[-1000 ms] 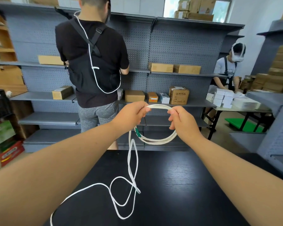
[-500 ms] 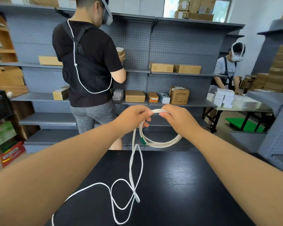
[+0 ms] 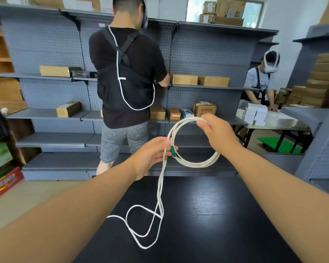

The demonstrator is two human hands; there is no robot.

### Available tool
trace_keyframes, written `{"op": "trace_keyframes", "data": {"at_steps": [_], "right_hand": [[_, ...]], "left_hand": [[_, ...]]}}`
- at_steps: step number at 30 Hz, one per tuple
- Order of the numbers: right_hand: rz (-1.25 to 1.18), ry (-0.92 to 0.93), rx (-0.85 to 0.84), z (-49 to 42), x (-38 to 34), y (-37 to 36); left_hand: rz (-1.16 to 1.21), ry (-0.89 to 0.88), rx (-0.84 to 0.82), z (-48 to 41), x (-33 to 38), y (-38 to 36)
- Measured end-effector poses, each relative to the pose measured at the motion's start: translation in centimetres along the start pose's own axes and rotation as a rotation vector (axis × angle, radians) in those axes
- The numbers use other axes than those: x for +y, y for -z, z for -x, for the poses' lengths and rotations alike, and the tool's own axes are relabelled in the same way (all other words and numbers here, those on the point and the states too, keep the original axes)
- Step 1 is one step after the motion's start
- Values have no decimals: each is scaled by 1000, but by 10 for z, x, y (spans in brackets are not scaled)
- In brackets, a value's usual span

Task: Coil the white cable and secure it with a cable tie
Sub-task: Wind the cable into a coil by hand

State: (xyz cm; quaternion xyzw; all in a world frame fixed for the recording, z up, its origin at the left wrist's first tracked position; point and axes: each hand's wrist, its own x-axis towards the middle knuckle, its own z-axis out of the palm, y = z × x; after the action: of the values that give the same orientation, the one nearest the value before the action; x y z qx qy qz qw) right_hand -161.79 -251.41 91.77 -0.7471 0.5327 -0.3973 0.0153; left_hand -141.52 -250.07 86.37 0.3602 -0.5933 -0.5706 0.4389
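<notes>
I hold a white cable coil of several loops upright above the far edge of the black table. My right hand pinches the coil's top. My left hand grips its left side, next to a green connector. From my left hand, loose cable hangs down and lies in loops on the table's left part. No cable tie shows.
A person in a black shirt stands just beyond the table, facing grey shelves with cardboard boxes. Another person works at a table at the far right. Boxes are stacked on the right.
My hands have moved apart: the left slid down the coil's left side, the right rose to its top. The coil looks wider. Less loose cable lies on the table.
</notes>
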Motion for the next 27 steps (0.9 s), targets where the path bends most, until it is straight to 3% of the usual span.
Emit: {"op": "trace_keyframes", "data": {"at_steps": [7,18,27], "right_hand": [[-54,-57,64,2,3,2],[-300,-192,161,9,0,-10],[-384,-260,57,14,0,-15]], "left_hand": [[-245,-105,70,-3,-2,-14],[-182,-206,298,-13,17,-29],[-588,-325,358,-14,31,-14]]}}
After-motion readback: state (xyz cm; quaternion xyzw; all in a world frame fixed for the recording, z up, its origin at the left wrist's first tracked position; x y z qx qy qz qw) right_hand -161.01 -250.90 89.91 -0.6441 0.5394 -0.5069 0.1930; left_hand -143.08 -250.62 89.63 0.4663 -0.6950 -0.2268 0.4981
